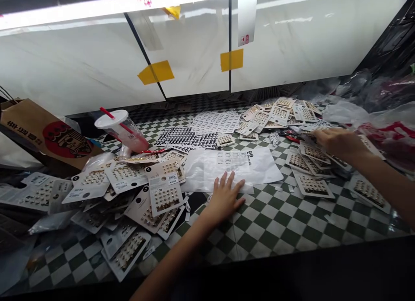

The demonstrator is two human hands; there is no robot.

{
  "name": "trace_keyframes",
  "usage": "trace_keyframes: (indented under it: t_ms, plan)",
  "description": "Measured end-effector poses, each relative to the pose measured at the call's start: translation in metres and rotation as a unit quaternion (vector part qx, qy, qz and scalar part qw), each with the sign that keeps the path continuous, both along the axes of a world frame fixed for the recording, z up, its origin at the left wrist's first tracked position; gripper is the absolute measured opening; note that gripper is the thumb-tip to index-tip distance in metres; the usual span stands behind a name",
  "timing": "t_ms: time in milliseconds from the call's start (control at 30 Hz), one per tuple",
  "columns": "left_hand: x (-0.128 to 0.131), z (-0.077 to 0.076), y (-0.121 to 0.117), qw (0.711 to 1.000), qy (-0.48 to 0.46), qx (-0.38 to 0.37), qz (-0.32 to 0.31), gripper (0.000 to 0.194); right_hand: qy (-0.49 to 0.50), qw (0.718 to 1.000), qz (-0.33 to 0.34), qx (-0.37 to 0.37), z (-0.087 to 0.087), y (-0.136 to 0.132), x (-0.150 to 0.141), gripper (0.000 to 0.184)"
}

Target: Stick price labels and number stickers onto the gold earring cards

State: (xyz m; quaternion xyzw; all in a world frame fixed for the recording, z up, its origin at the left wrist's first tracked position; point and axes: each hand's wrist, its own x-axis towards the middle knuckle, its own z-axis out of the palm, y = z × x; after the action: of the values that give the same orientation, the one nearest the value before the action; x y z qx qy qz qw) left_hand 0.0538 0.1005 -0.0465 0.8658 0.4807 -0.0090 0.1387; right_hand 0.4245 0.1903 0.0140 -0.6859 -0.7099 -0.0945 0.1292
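Observation:
My left hand [224,196] lies flat with its fingers spread, the fingertips on the lower edge of a white backing sheet [266,169]. That sheet bears a few printed price labels [228,158] and some round black stickers. On the right, my right hand [335,142] is bent over a pile of earring cards [313,184], which carry rows of small gold pieces. Its fingers are curled together at the pile's far side; what they pinch is hidden. A large heap of similar cards [165,188] lies left of my left hand, some with price labels.
Sheets of round black stickers [186,137] lie behind the backing sheet. More cards [279,114] are piled at the back right. A lidded cup with a red straw [121,130] and a brown paper bag [42,132] stand left. Plastic bags [385,115] crowd the right.

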Motion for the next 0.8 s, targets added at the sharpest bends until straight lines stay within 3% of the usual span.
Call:
trace_keyframes:
  t_ms: [100, 167, 200, 233, 267, 333, 400, 533, 633, 733, 800]
  plan:
    - [-0.001, 0.003, 0.0, 1.0, -0.004, -0.005, 0.002, 0.055, 0.004, 0.998, -0.029, 0.064, 0.02, -0.003, -0.005, 0.028]
    - [-0.002, 0.008, 0.003, 1.0, -0.016, -0.012, 0.002, 0.051, 0.063, 0.989, -0.034, 0.132, 0.033, -0.012, -0.017, 0.025]
    - [-0.002, 0.011, 0.006, 1.0, -0.027, -0.013, 0.002, 0.047, 0.117, 0.98, -0.022, 0.158, 0.037, -0.019, -0.027, 0.02]
    - [-0.002, 0.015, 0.011, 0.999, -0.042, -0.011, 0.003, 0.044, 0.231, 0.955, 0.007, 0.187, 0.04, -0.027, -0.04, 0.012]
    - [-0.002, 0.018, 0.017, 0.998, -0.057, -0.006, 0.004, 0.042, 0.37, 0.912, 0.057, 0.169, 0.039, -0.035, -0.056, 0.009]
    - [-0.001, 0.024, 0.032, 0.997, -0.081, 0.013, 0.012, 0.04, 0.44, 0.884, 0.136, 0.083, 0.029, -0.05, -0.094, 0.009]
    - [0.0, 0.024, 0.049, 0.995, -0.091, 0.029, 0.024, 0.042, 0.474, 0.86, 0.191, -0.008, 0.008, -0.057, -0.136, 0.009]
    - [-0.008, 0.015, 0.07, 0.993, -0.094, 0.036, 0.057, 0.052, 0.509, 0.825, 0.229, -0.092, -0.038, -0.042, -0.193, 0.017]
    - [-0.019, 0.014, 0.07, 0.992, -0.103, 0.028, 0.071, 0.049, 0.517, 0.825, 0.211, -0.089, -0.045, -0.025, -0.194, 0.014]
    - [-0.025, 0.027, 0.052, 0.988, -0.123, 0.033, 0.088, 0.051, 0.513, 0.833, 0.195, -0.068, -0.021, -0.041, -0.172, 0.027]
    - [-0.024, 0.038, 0.023, 0.985, -0.156, -0.013, 0.074, 0.048, 0.493, 0.83, 0.233, -0.119, 0.002, -0.074, -0.155, 0.026]
